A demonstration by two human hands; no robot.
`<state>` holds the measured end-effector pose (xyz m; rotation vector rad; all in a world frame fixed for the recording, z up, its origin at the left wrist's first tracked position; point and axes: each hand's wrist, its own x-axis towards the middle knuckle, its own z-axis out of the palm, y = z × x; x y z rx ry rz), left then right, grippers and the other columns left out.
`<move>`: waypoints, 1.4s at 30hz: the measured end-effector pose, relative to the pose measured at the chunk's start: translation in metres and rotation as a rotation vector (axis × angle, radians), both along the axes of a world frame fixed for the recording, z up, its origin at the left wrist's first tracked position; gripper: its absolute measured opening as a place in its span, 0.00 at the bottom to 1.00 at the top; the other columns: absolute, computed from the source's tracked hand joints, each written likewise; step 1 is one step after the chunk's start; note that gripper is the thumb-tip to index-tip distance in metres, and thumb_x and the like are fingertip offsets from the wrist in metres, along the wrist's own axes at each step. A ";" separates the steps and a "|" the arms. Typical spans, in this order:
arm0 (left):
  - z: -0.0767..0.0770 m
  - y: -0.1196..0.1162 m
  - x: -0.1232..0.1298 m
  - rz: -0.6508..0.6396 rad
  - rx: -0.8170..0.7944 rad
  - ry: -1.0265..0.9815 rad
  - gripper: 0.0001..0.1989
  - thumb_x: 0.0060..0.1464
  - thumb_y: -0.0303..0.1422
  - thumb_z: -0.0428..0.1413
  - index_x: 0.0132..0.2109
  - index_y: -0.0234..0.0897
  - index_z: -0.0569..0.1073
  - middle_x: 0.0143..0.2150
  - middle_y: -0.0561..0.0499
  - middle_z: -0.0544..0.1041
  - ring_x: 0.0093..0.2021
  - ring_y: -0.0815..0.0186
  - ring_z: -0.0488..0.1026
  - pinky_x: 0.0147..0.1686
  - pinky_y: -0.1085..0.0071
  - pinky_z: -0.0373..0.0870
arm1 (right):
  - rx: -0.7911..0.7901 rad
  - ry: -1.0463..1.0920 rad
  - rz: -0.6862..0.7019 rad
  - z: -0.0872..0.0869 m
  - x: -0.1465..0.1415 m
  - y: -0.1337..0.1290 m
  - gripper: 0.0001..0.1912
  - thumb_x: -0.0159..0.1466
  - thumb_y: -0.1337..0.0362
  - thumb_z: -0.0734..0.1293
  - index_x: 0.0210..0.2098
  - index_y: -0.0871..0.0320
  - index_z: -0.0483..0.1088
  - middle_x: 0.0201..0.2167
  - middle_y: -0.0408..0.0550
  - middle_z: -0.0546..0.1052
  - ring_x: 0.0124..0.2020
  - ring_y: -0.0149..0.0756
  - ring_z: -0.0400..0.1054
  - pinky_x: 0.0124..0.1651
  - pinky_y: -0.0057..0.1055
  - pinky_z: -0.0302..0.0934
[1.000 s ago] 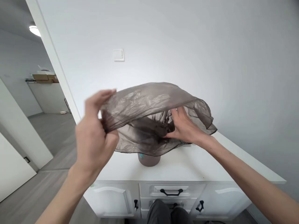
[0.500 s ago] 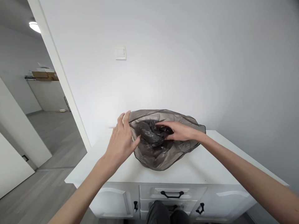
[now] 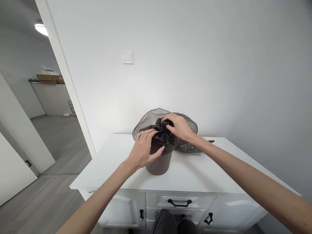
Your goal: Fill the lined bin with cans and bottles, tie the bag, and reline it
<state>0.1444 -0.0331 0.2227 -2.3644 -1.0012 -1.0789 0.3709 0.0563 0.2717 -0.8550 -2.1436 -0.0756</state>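
A dark translucent garbage bag (image 3: 156,114) is bunched over the top of a brown trash bin (image 3: 159,165). The bin stands on a white cabinet top (image 3: 107,165), its rim hidden under plastic and hands. My right hand (image 3: 179,127) pinches the gathered black plastic near the middle. On the left side of the bag, my left hand (image 3: 143,150) curls its fingers over the folds, thumb lower at the front. Thin dark plastic (image 3: 191,149) spreads beside the bin on the right; I cannot tell whether it is the same bag.
Below the cabinet top are drawers with a black handle (image 3: 179,203) and cupboard doors. A pale wall with a light switch (image 3: 128,57) rises behind. At left, a doorway opens onto grey floor (image 3: 56,136) and cardboard boxes (image 3: 50,79).
The wide-open bag mouth has been drawn together and tilted back, exposing the bin's front. My right hand has moved up from inside the bag onto the bunch; my left hand has shifted right.
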 end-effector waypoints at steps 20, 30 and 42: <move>-0.012 -0.008 -0.018 -0.060 -0.184 0.123 0.15 0.71 0.45 0.54 0.46 0.39 0.78 0.41 0.49 0.83 0.44 0.59 0.75 0.56 0.56 0.66 | -0.635 -0.799 0.160 -0.015 -0.040 0.043 0.35 0.58 0.47 0.75 0.62 0.54 0.75 0.60 0.53 0.79 0.59 0.52 0.74 0.59 0.40 0.69; 0.002 -0.039 -0.025 -0.036 -0.364 -0.002 0.18 0.70 0.48 0.52 0.54 0.44 0.78 0.58 0.47 0.81 0.61 0.54 0.72 0.64 0.53 0.64 | -0.820 -0.873 0.286 -0.022 -0.078 0.015 0.15 0.53 0.56 0.78 0.39 0.55 0.83 0.37 0.45 0.85 0.43 0.47 0.80 0.53 0.40 0.74; 0.001 0.037 -0.053 -0.027 -0.910 -0.626 0.39 0.67 0.62 0.42 0.69 0.40 0.68 0.73 0.44 0.68 0.73 0.51 0.64 0.72 0.53 0.59 | -0.733 0.155 0.154 -0.012 -0.016 0.009 0.35 0.68 0.37 0.66 0.64 0.53 0.74 0.65 0.55 0.75 0.67 0.51 0.68 0.72 0.49 0.58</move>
